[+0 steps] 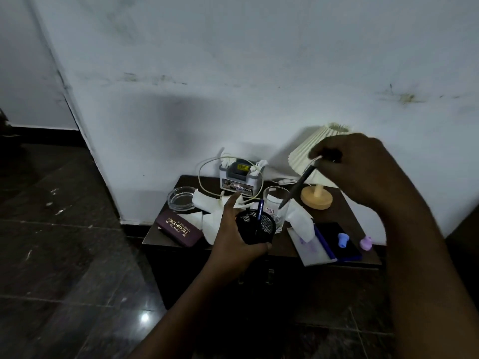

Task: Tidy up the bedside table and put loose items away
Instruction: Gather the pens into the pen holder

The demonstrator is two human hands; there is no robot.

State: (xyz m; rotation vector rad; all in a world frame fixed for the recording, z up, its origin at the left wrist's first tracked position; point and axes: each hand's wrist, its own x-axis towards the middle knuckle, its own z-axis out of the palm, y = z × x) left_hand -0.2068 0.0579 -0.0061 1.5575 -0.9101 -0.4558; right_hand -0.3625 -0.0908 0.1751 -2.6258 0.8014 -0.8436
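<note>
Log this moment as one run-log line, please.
left hand: holds black mesh pen cup, blue pen inside | right hand: pinches dark pen, tip down, not yet in cup | bedside table: tissues loose

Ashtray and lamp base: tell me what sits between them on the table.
Head view: crumpled tissues, a white cable and a drinking glass sit between the ashtray and the lamp base.
</note>
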